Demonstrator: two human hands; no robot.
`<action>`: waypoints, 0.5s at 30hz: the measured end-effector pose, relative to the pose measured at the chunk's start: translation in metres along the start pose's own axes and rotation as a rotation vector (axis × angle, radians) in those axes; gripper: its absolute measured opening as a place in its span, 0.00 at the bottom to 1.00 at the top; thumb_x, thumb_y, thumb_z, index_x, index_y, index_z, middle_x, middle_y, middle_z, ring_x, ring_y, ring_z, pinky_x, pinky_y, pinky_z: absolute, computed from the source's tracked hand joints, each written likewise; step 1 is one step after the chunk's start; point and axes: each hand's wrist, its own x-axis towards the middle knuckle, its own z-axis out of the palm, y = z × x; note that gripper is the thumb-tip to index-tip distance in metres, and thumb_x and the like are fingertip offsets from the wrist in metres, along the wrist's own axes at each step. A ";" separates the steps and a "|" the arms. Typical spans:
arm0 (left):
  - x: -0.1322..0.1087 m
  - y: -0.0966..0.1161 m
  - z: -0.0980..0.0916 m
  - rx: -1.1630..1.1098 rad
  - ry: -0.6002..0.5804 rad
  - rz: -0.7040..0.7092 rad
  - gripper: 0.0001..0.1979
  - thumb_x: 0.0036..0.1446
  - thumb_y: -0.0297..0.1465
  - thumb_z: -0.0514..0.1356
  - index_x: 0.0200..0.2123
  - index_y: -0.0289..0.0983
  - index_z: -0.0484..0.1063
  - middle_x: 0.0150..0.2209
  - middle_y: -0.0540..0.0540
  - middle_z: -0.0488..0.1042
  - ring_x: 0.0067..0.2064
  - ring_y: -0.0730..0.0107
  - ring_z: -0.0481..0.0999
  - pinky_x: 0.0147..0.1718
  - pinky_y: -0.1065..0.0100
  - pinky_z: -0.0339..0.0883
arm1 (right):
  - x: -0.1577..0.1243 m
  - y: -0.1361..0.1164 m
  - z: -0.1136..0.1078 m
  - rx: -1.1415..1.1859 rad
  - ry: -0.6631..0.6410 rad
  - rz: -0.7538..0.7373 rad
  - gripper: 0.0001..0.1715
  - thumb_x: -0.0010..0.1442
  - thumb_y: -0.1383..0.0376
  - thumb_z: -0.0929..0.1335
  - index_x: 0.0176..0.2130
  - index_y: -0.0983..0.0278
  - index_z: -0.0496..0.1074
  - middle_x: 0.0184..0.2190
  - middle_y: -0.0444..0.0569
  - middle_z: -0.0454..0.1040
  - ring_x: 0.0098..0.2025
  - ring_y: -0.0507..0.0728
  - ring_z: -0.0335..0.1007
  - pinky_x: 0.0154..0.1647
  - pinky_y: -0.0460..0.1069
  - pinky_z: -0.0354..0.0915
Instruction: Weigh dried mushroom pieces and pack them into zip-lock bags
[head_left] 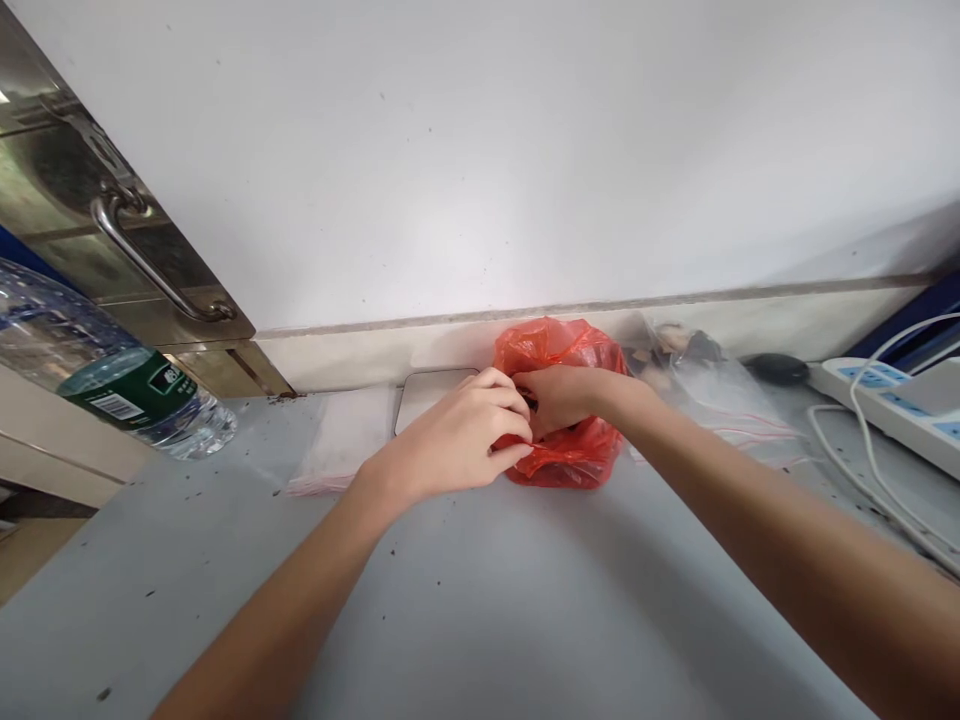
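A red plastic bag (559, 470) stands on the grey table against the wall, its mouth facing up. My left hand (480, 425) pinches the left edge of the bag's mouth between thumb and fingers. Reaching into the opening from the right is my right hand (559, 395); its fingertips are hidden inside the bag, so what they touch does not show. Something dark is partly visible in the bag beside the fingers. Behind my left hand lies a flat, pale square device (426, 392) with a dark rim.
Clear zip bags (341, 430) lie left of the square device; more plastic bags (720, 390), some with contents, lie right. A large water bottle (142, 380) stands at the left edge. A white power strip (900, 400) with cables and a black object (778, 368) are at right.
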 end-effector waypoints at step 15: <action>-0.003 -0.005 -0.004 -0.003 -0.007 -0.034 0.10 0.64 0.22 0.64 0.34 0.39 0.84 0.43 0.46 0.84 0.53 0.60 0.74 0.49 0.64 0.72 | 0.003 -0.008 0.009 0.004 0.071 -0.059 0.15 0.54 0.72 0.71 0.22 0.59 0.65 0.23 0.44 0.67 0.29 0.57 0.69 0.29 0.51 0.60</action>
